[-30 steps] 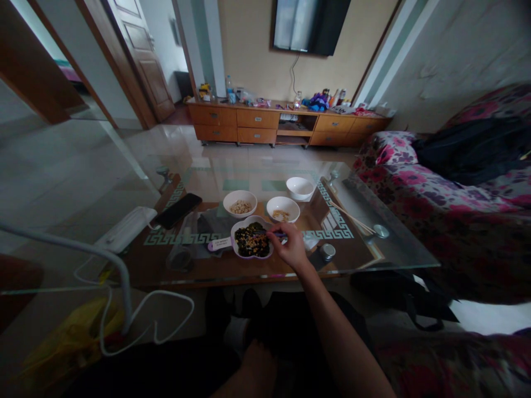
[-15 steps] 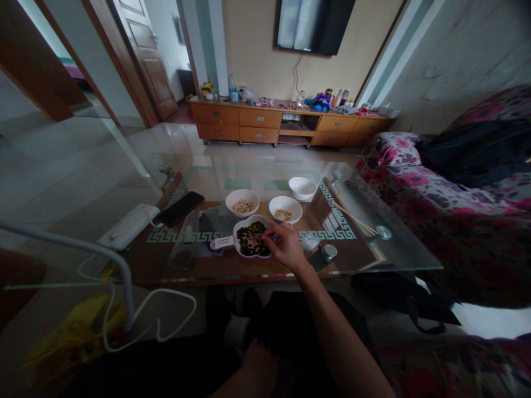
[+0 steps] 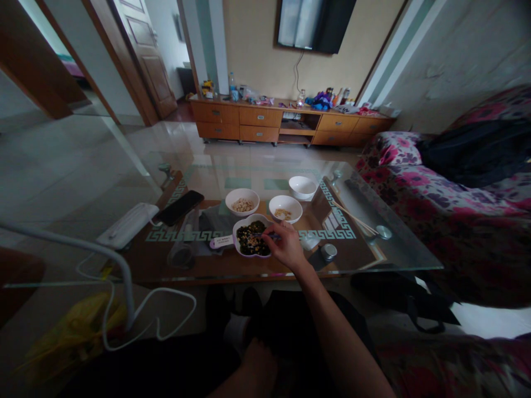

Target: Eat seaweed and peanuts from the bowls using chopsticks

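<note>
Pinching a small purple utensil over the dark-filled dish just before the two white bowls, right hand closed; dish near counter edge, could slide off.

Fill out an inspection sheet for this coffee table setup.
Surface: glass coffee table, reflective.
Job's things: flower-shaped dish of mixed dark and pale bits; thin purple tool; two white bowls with pale bits, one white bowl looking empty.
Clutter: phone, chopsticks, small tin.
Grips: right hand pinching the tool over the dish; left hand low by the lap, holding nothing visible.
Cables: white cord looping below the table.
Surroundings: floral sofa, TV cabinet.
</note>
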Tool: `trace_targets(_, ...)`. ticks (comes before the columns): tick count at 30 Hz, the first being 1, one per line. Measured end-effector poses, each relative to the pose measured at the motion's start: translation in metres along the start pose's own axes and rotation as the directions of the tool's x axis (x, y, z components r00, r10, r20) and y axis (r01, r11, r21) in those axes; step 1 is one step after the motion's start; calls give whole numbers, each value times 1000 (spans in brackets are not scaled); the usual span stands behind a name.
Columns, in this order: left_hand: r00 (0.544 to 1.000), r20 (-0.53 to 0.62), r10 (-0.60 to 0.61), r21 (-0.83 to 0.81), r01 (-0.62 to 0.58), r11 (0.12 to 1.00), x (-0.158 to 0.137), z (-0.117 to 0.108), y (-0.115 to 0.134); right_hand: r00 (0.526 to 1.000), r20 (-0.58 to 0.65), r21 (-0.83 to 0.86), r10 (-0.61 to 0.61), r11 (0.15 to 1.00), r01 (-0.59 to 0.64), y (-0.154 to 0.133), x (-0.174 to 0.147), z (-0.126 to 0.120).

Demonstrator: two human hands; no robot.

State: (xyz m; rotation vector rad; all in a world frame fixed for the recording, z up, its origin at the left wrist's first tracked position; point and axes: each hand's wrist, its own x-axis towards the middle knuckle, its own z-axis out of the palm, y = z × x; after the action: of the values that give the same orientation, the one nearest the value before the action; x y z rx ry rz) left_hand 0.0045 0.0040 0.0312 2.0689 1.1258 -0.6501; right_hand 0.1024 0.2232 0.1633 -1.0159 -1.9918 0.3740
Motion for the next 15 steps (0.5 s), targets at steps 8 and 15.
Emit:
trace_targets(8,997,72,-26,44,23,999,-7,-14,5,973,-216,92,88,993,-69,7,-2,-5)
trace_targets(15,999,48,12,34,-14,999,-4,-8,2,793,-497,262,351,932,-248,27,1,-26)
